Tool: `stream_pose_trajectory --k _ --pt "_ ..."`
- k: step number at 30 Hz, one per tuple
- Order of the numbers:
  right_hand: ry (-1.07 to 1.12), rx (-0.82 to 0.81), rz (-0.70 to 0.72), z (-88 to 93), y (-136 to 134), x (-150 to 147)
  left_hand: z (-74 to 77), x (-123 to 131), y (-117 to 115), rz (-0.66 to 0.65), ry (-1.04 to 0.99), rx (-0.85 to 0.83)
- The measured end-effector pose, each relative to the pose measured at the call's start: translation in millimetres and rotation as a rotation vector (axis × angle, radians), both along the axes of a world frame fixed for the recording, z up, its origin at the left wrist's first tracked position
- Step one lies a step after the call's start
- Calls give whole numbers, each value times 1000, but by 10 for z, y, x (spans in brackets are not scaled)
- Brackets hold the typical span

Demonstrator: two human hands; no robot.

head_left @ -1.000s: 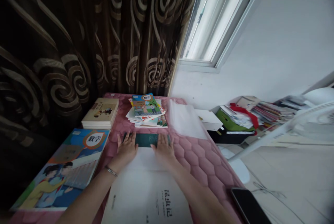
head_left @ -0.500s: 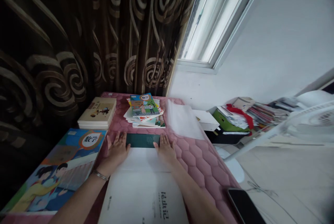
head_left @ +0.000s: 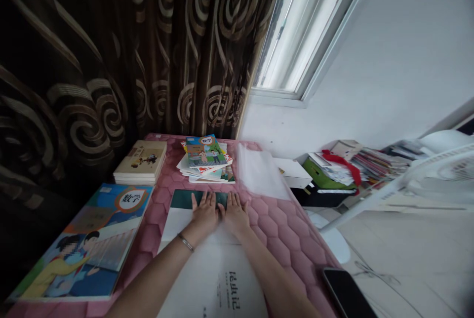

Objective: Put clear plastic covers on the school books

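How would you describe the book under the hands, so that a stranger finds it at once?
Start at the pink quilted table by the dark curtain. At its near middle lies a large white book with a dark green band along its far edge. Both hands press flat on that band; the neighbouring books have colourful picture covers.

Both hands lie flat, side by side, the left hand (head_left: 205,213) and the right hand (head_left: 234,215). Past them a messy pile of books (head_left: 206,159) blocks the way. A big picture book (head_left: 85,239) fills the left. Bare pink mat (head_left: 289,234) stays open on the right, before the phone (head_left: 348,292).
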State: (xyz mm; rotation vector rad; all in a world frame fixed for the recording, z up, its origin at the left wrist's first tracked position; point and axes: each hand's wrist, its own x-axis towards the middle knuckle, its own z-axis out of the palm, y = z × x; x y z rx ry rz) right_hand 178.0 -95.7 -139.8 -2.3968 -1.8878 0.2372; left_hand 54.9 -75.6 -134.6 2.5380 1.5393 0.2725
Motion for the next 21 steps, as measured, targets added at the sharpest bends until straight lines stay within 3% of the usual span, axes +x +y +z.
stream_pose_trajectory --k 5,8,14,16,18,21 --pt "-5 -31 -5 56 6 2 43 -487 79 162 43 34" --pt "-6 -35 1 97 42 -142 108 -654 89 169 76 19" --pt "164 -1 350 108 133 -554 112 -559 86 150 101 35" --pt "152 -5 291 82 134 -506 99 -584 93 157 99 50" --pt "93 -7 143 52 108 -347 99 -664 102 184 112 56" --pt "19 8 -2 17 40 -68 106 -819 127 283 163 54"
